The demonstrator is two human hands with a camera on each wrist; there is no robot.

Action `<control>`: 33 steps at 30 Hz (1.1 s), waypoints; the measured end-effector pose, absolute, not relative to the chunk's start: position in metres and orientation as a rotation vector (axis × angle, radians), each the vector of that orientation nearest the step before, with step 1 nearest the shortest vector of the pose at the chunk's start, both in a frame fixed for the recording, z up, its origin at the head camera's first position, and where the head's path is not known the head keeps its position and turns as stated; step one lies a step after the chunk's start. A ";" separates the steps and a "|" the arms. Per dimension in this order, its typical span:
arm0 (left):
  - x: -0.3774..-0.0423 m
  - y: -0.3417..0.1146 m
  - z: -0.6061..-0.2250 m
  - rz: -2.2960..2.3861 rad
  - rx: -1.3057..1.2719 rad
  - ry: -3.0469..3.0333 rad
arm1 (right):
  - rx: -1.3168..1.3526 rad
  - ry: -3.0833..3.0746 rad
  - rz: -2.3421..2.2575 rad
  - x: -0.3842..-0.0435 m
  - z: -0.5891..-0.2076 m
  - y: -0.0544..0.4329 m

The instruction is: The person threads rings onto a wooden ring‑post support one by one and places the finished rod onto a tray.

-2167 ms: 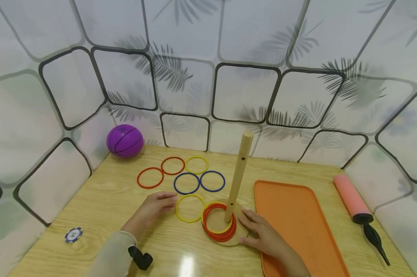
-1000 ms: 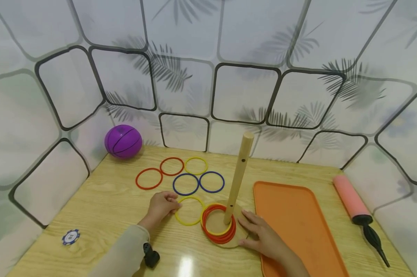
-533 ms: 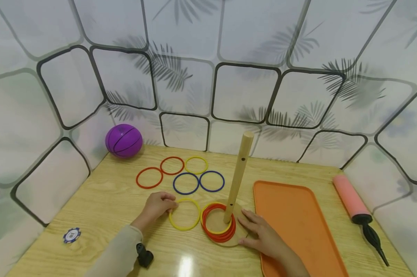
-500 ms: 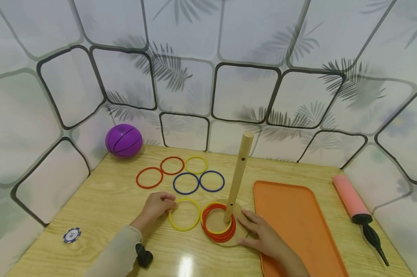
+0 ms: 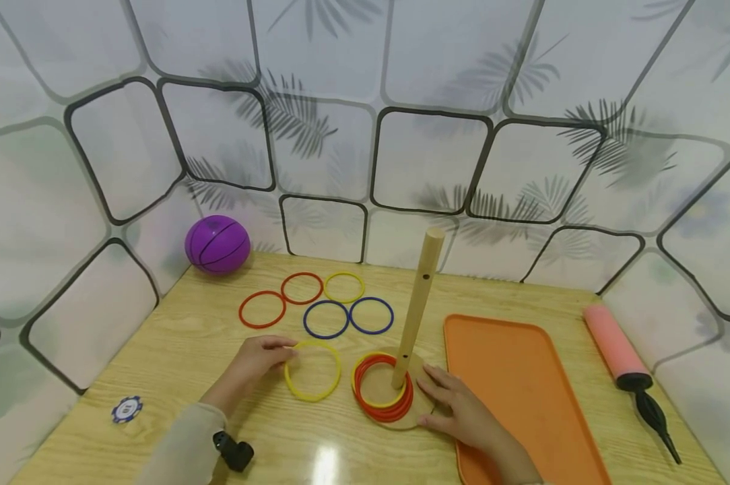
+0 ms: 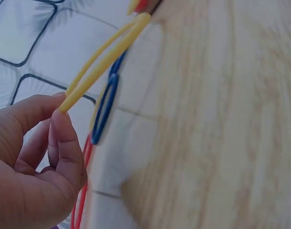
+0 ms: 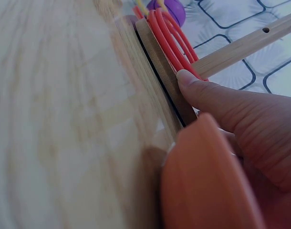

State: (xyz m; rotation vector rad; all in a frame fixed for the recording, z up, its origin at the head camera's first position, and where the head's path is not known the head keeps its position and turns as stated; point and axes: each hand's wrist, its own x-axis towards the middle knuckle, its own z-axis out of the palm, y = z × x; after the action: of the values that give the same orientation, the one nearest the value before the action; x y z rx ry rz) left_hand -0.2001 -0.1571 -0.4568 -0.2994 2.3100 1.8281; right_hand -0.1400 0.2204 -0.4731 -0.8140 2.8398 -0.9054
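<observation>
Thumb and fingertips of my left hand (image 5: pixel 258 360) pinch the left edge of a yellow ring (image 5: pixel 312 370); the left wrist view shows the pinch plainly. My right hand (image 5: pixel 462 411) rests on the right part of the round wooden base (image 5: pixel 424 397), fingers spread and its thumb (image 7: pixel 191 81) on the base's edge. A tall wooden post (image 5: pixel 421 303) rises from this base. Around the foot of the post lie several red rings (image 5: pixel 384 413) and a yellow one (image 5: pixel 365 360).
Behind my left hand lie two red rings (image 5: pixel 240 314), two blue rings (image 5: pixel 326 337) and another yellow ring (image 5: pixel 344 302). An orange tray (image 5: pixel 510 377) is right of the base. Farther out are a purple ball (image 5: pixel 217 244), a pink hand pump (image 5: pixel 616 340) and a poker chip (image 5: pixel 126 409).
My left hand has closed on the front yellow ring and drawn it leftward, away from the base. The right hand has stayed in place on the base.
</observation>
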 end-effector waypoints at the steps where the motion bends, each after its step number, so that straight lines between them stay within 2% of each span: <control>1: -0.199 -0.158 -0.453 1.842 -0.296 2.293 | -0.814 2.841 -0.905 -0.140 -0.473 0.220; 16: -0.192 -0.154 -0.386 2.142 -0.190 1.955 | -0.822 2.863 -0.885 -0.140 -0.474 0.221; 33: -0.184 -0.138 -0.337 2.284 -0.085 1.814 | -0.835 2.862 -0.896 -0.139 -0.473 0.221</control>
State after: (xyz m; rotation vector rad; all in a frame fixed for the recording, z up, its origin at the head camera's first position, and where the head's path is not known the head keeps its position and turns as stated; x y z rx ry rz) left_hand -0.1838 -0.1377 -0.3373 -0.0846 1.8144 2.2839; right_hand -0.1391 0.2205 -0.4728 -0.8349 2.8618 -0.8957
